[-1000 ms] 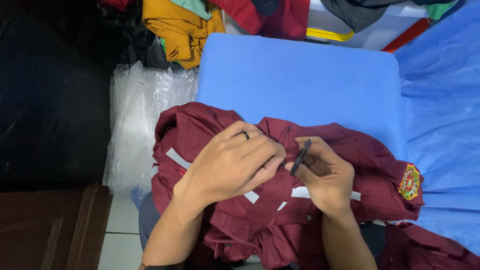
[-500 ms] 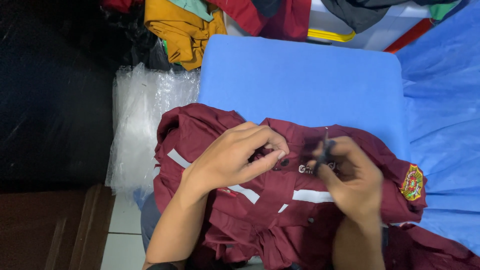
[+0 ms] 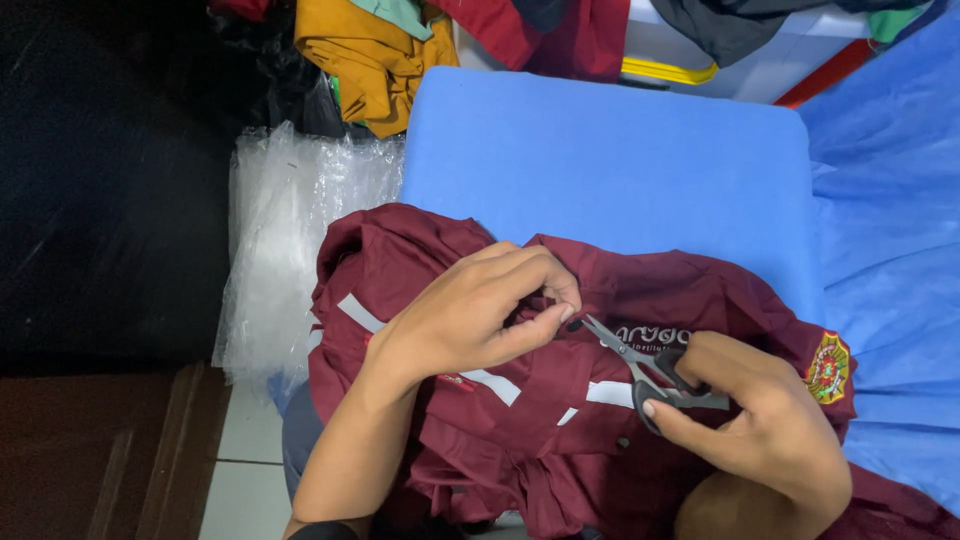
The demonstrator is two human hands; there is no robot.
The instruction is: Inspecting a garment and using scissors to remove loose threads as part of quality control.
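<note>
Closest to the camera, the right hand (image 3: 760, 430) is seen wrapped round the dark loop handles of a small pair of grey metal scissors (image 3: 645, 365), thumb and fingers hooked through and closed on them. The blades are pointed up and to the left, tips right by a small dark button (image 3: 574, 325) on the cloth; whether the blades are actually touching it can't be told.

Just to the left, the left hand (image 3: 470, 315) is laid on a maroon work shirt with pale grey stripes and a round embroidered sleeve patch (image 3: 560, 400). A fold of that fabric is pinched between thumb and fingertips, right next to the button, so this hand is clamped on the shirt itself. The two hands are kept near each other but not touching, with the scissors between them.

The shirt is bunched up in the person's lap and spread onto the near edge of a flat blue padded surface (image 3: 610, 150), patch over on the right.

To the left, a heap of crinkly clear plastic bags (image 3: 290, 230) is piled beside the blue surface. Further back, a mustard-yellow garment (image 3: 365, 60) and some red clothes (image 3: 540, 35) are heaped along the top, with rumpled blue sheeting (image 3: 890, 200) off to the right
</note>
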